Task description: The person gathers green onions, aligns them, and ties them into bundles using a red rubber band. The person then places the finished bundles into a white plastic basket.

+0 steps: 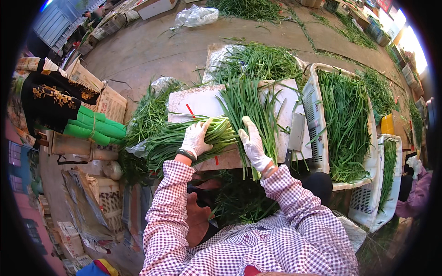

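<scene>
My left hand (196, 140), in a thin white glove, is curved over a bundle of green chives (165, 141), near its pale stem ends. These stems point right and the leaf tips trail left. Beside it, a second pile of chives (247, 103) lies lengthwise across the white board (200, 98). My right hand (255, 146), also gloved, rests against this pile's near part with fingers apart. A cleaver (297, 132) with a black handle lies on the board's right side. Just left of it is a slim knife-like blade (281, 107).
A white plastic crate (316, 100) full of greens stands right of the board, with a smaller crate (374, 193) beyond. Loose greens (262, 62) heap behind the board. Green wrapped rolls (95, 126) lie at left. A co-worker's gloved hand (414, 164) shows at far right.
</scene>
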Tool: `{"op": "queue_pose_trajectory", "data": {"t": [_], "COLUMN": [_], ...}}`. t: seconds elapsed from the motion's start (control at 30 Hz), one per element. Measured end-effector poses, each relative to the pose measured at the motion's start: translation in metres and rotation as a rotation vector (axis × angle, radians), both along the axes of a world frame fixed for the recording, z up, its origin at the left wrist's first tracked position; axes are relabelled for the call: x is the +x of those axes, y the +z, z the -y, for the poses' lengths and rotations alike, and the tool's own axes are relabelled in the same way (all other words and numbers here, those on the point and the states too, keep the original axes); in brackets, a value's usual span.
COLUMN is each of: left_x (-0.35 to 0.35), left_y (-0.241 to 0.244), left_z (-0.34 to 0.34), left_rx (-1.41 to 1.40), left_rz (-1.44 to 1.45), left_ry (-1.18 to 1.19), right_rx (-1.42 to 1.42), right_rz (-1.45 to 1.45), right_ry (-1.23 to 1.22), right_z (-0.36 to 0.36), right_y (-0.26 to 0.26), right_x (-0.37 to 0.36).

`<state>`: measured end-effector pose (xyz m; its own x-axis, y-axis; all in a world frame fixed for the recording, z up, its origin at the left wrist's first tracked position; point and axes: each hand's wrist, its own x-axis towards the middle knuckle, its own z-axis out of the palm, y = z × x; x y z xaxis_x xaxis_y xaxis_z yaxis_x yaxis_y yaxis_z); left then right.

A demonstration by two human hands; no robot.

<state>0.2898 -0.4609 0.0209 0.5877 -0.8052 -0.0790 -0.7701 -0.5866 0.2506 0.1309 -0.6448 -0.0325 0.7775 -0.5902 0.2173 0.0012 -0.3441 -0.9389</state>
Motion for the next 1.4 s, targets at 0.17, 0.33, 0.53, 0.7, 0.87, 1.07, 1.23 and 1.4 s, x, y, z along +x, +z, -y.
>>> {"op": "queue_pose_trajectory", "data": {"t": [0.17, 0.33, 0.53, 0.7, 0.87, 1.07, 1.23, 1.4], "left_x": [-0.018, -0.023, -0.020, -0.011, -0.002, 0.003, 0.009, 0.023], "left_y": [-0.004, -0.019, -0.031, -0.030, -0.034, -0.038, -0.036, -0.019], "left_z": [-0.001, 0.000, -0.002, -0.013, -0.020, -0.024, -0.021, -0.011], "left_rx": [0.065, 0.153, 0.191, 0.193, 0.185, 0.177, 0.211, 0.346], "left_rz": [0.149, 0.123, 0.131, 0.104, 0.027, 0.021, -0.011, -0.141], "left_ry": [0.003, 0.015, -0.018, 0.072, 0.099, 0.082, 0.083, 0.060], "right_rx": [0.235, 0.255, -0.709, -1.014, -1.083, -1.319, -1.121, -1.036], "right_rz": [0.011, -0.020, -0.072, -0.401, -0.498, -0.531, -0.608, -0.692], "right_ry": [-0.091, 0.029, 0.258, 0.428, 0.347, 0.386, 0.498, 0.613], "right_z": [-0.020, -0.037, -0.031, -0.056, -0.057, -0.068, -0.057, -0.050], "right_y": [-0.046, -0.037, 0.002, -0.011, -0.029, -0.018, -0.002, 0.007], "right_x": [0.047, 0.052, 0.028, 0.050, 0.060, 0.074, 0.101, 0.119]}}
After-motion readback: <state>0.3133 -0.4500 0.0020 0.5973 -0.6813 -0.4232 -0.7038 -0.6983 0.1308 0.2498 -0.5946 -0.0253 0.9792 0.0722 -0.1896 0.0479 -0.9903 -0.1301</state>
